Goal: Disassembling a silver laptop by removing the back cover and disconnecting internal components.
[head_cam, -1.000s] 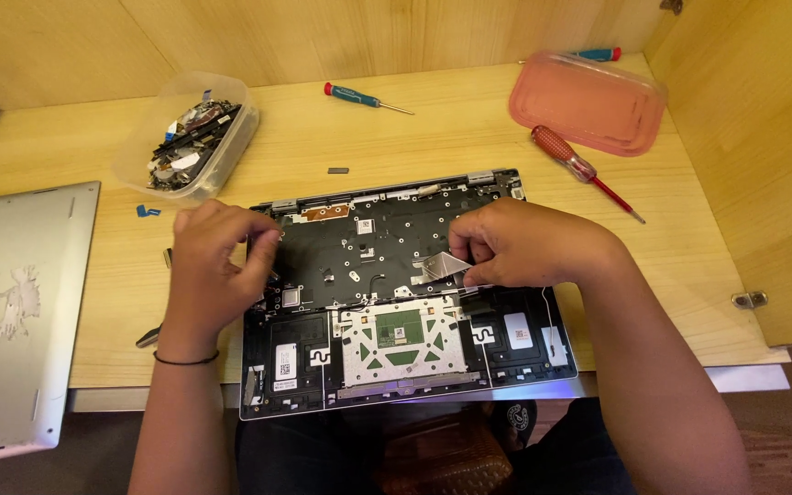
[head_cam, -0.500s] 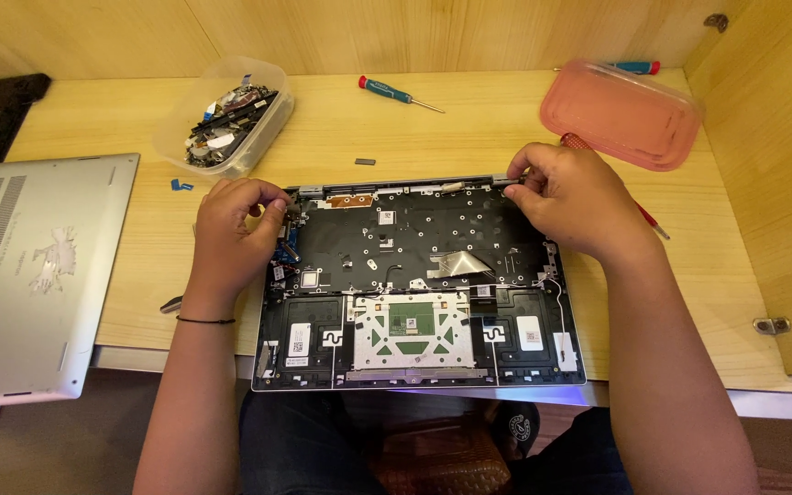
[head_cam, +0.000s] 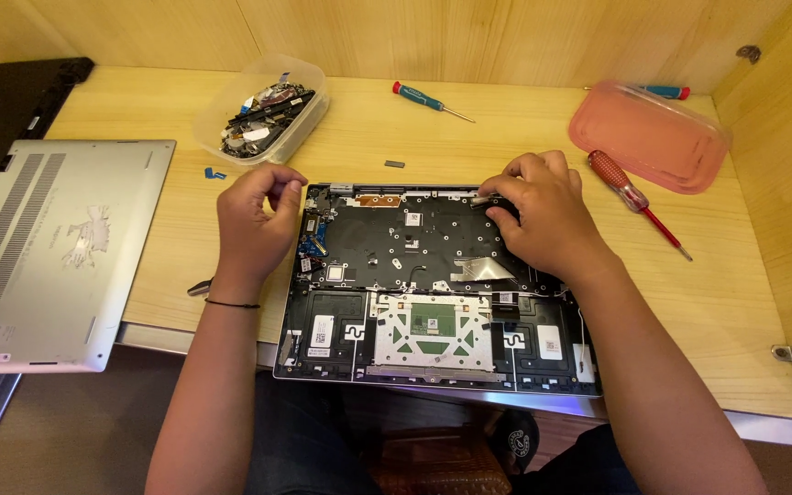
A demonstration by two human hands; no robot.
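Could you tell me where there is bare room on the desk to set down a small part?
Bare wood lies between the clear parts tub and the pink lid, and right of the red screwdriver. It is crowded around the opened laptop base.

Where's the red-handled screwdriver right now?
In the head view, the red-handled screwdriver lies on the desk at the right, just beyond the right hand and directly in front of the pink lid, tip pointing right.
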